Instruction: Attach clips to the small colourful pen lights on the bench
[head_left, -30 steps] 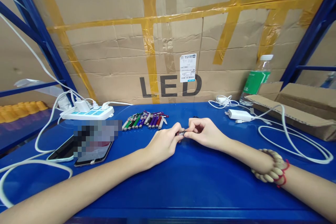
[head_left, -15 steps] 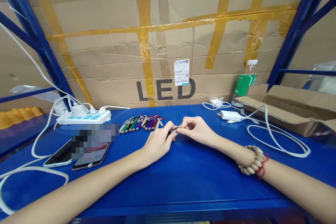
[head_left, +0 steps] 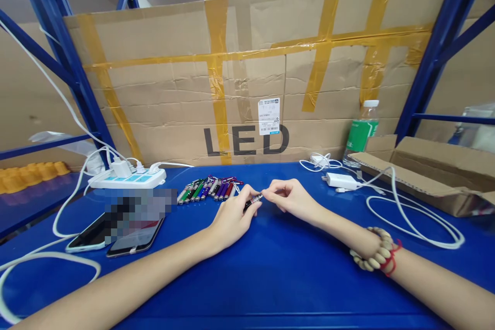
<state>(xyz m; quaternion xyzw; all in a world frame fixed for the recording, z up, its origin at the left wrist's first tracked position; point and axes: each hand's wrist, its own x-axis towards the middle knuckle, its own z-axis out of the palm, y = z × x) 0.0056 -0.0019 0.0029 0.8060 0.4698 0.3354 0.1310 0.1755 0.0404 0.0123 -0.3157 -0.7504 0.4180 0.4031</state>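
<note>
A small black penlight [head_left: 253,200] with a silvery end is pinched between the thumb and fingers of my left hand [head_left: 232,216], just above the blue tabletop. My right hand [head_left: 292,198] is closed in a pinch at the silvery end. Whatever sits between its fingertips is too small and hidden to make out. Behind my left hand, a row of several metallic penlights [head_left: 207,190] in green, purple, silver and red lies side by side on the table.
Two phones [head_left: 135,240] lie at left, partly blurred out, below a white power strip [head_left: 129,179]. A white charger [head_left: 342,181] with a looped cable, a green-labelled bottle [head_left: 361,134] and an open cardboard box [head_left: 444,175] stand at right. A cardboard sheet [head_left: 174,98] backs the blue table [head_left: 270,278].
The camera view has tilted up slightly, so everything sits lower. My right fingertips have drawn a little back from the penlight, showing more of its end. My left hand keeps its grip.
</note>
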